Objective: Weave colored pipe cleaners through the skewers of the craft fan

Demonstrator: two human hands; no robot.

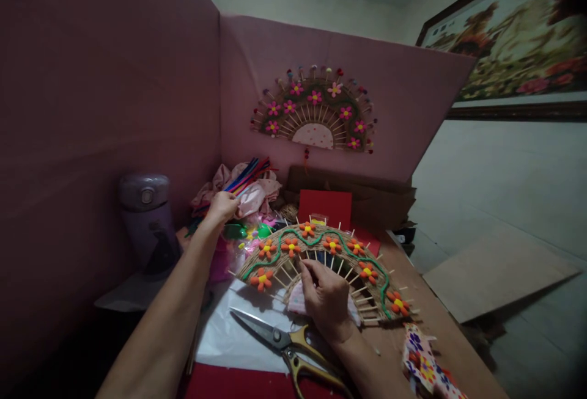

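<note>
A half-round fan (321, 243) of thin sticks and twine is raised above the table, with orange felt flowers and a wavy green strip along its band. My right hand (328, 298) pinches it near its inner sticks, above the pale pink centre (298, 298). My left hand (224, 206) reaches to the back left, its fingers curled beside a bundle of coloured pipe cleaners (250, 176) and a crumpled spotted pink cloth (222, 179). What its fingertips hold, if anything, is hidden. Large scissors (277, 338) with bronze handles lie partly open below the fan.
A second fan (316, 98) with pink flowers hangs on the pink panel. A purple bottle (149, 222) stands at left. Red card (325, 206), clear bags of felt pieces (252, 234), white sheet (215, 332) and patterned scraps (424, 362) lie about the table.
</note>
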